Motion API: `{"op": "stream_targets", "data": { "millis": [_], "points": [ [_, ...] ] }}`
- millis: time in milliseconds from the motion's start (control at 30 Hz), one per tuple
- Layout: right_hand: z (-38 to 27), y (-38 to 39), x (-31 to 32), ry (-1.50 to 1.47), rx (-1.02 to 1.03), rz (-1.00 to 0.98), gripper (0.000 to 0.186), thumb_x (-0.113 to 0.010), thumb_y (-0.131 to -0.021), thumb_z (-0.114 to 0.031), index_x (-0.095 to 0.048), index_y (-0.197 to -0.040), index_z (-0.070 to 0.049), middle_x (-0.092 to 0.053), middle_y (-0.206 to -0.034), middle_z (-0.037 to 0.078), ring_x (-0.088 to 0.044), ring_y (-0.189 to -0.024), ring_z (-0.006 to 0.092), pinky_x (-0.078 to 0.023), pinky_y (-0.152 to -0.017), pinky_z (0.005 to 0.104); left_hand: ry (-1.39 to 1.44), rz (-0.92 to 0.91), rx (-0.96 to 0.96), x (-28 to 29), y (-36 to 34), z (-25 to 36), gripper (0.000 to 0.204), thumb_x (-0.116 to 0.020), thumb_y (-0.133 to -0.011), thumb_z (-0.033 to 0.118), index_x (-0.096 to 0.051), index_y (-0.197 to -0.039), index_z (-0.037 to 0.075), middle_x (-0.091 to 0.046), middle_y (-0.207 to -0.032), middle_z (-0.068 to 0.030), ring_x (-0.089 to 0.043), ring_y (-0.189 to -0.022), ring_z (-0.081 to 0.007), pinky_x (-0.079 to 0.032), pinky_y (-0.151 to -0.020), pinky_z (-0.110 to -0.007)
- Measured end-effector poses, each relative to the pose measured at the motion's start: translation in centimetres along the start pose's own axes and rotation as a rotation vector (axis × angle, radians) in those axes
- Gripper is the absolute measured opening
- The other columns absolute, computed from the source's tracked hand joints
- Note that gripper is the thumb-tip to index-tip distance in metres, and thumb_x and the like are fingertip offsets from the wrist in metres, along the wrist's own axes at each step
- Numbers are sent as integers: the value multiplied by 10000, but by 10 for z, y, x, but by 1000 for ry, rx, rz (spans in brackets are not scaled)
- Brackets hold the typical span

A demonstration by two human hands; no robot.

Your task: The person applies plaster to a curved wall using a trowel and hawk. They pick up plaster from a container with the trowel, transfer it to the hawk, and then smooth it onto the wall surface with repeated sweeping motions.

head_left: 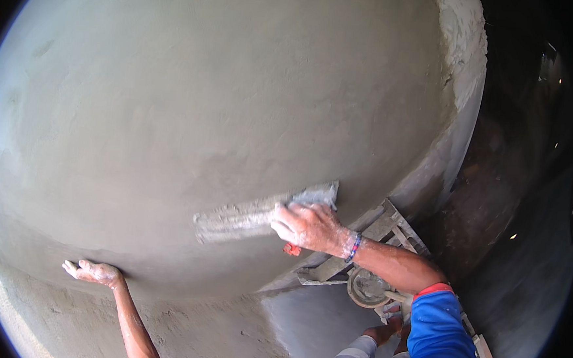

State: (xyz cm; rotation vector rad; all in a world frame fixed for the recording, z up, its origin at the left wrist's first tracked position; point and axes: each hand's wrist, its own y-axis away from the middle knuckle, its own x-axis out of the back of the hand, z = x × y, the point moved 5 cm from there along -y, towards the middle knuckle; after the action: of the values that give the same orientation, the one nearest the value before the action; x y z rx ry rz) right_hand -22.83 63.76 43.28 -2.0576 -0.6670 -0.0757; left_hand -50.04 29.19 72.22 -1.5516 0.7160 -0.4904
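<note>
Before me spreads a smooth, damp-looking plastered wall (193, 88), grey and curved by the lens. My right hand (311, 228), dusted with plaster, grips a plastering trowel (238, 221) near the wall's lower middle. The trowel's long blade is smeared with grey plaster and lies along the wall, tilted up to the right. A bit of its red-orange handle pokes out below my fist. Lower left, my left hand (95, 273) is bare and whitened with plaster. Its fingers extend to the left, close to the wall; whether they touch it I cannot tell.
Below my right forearm are wooden boards (388, 224) in a frame and a round bucket (368, 288) holding grey mix. My legs show beside it. Rougher wall (212, 325) runs along the bottom. A ragged pale plaster edge (465, 52) borders the dark space at right.
</note>
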Motion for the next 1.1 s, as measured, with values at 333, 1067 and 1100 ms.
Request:
{"op": "stream_targets", "data": {
  "millis": [333, 1067, 1100],
  "points": [
    [91, -95, 248, -28, -286, 650, 296, -683, -910, -288, -648, -959, 2, -650, -828, 77, -597, -773, 121, -494, -728, 299, 18, -30, -75, 2, -5, -10, 717, -348, -1041, 465, -289, -1459, -114, -244, -1530, -323, -250, -1433, -406, -231, -1158, -524],
    [116, -107, 282, -52, -332, 619, 270, -664, -925, -300, -675, -991, -38, -567, -717, -7, -558, -671, 98, -461, -620, 271, -1, 14, -37, 1, -3, 2, 707, -368, -1037, 472, -365, -1412, -127, -341, -1474, -330, -327, -1387, -422, -283, -1136, -522],
    [95, -122, 265, -27, -215, 605, 264, -679, -910, -292, -673, -955, -32, -604, -728, 33, -565, -670, 108, -475, -639, 283, -5, 1, -39, 3, -5, 2, 710, -364, -1038, 469, -349, -1419, -129, -324, -1480, -337, -309, -1397, -425, -273, -1142, -524]
  ]
}}
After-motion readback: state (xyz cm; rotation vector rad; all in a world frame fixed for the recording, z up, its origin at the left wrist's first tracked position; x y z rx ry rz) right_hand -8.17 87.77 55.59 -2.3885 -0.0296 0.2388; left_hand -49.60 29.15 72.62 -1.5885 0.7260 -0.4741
